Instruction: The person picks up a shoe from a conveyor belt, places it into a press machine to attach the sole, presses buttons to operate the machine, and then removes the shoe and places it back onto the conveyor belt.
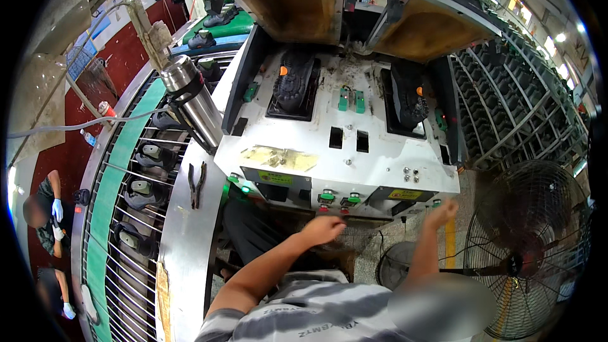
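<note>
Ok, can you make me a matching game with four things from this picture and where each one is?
Things:
1. pliers
2. metal flask
3. wire-cage fan
4. left hand

Places:
A. on the floor at the right of the machine
B. lying flat on the steel ledge left of the machine
C. by the green buttons on the machine's front edge
D. standing tilted at the machine's left corner, above the pliers

Pairs: 1-B, 2-D, 3-A, 4-C
</note>
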The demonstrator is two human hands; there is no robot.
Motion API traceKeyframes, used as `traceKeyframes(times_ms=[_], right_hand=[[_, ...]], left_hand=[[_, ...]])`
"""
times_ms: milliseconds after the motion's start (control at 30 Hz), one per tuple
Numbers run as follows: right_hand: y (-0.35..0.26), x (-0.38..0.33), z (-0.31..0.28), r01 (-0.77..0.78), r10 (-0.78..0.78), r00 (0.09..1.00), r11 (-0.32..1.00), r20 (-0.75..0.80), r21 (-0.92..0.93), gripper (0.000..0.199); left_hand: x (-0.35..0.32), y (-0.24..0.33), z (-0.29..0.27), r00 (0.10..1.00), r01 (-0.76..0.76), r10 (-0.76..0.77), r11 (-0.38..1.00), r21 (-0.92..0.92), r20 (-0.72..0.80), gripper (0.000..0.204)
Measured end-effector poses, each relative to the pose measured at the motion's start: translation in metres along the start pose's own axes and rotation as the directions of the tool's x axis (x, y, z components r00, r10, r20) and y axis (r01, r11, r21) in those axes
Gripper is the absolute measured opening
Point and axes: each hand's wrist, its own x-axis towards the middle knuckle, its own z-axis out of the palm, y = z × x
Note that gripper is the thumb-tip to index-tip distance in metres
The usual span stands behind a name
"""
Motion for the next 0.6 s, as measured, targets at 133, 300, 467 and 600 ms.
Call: traceKeyframes(times_ms=[133, 300, 467, 600], right_hand=[[0.003, 0.033, -0.039, -0.757, 0.732, 0.644, 0.572, 0.22, 0.315, 0.024], [0.001, 0.027, -0.036, -0.805, 0.631, 0.579, 0.544, 0.516, 0.238, 0.02], [0.054, -0.089, -0.018, -0.376, 0.327, 0.516, 0.917, 0.792, -0.133, 0.01], [-0.075, -0.223, 0.059, 0.38, -0.442, -0.028, 0.825, 0.896, 0.419, 0.018]], left_hand=[[0.067, 0.019, 0.023, 0.996, -0.023, 0.017, 0.997, -0.074, -0.085, 0.036], [0.053, -0.013, 0.026, 0.986, 0.0, -0.025, 0.989, -0.149, -0.163, 0.033], [-0.066, -0.064, -0.029, 0.837, 0.068, -0.309, 0.878, -0.475, -0.452, 0.025], [-0.223, -0.132, -0.063, 0.247, 0.291, -0.452, 0.878, -0.38, -0.857, 0.021]])
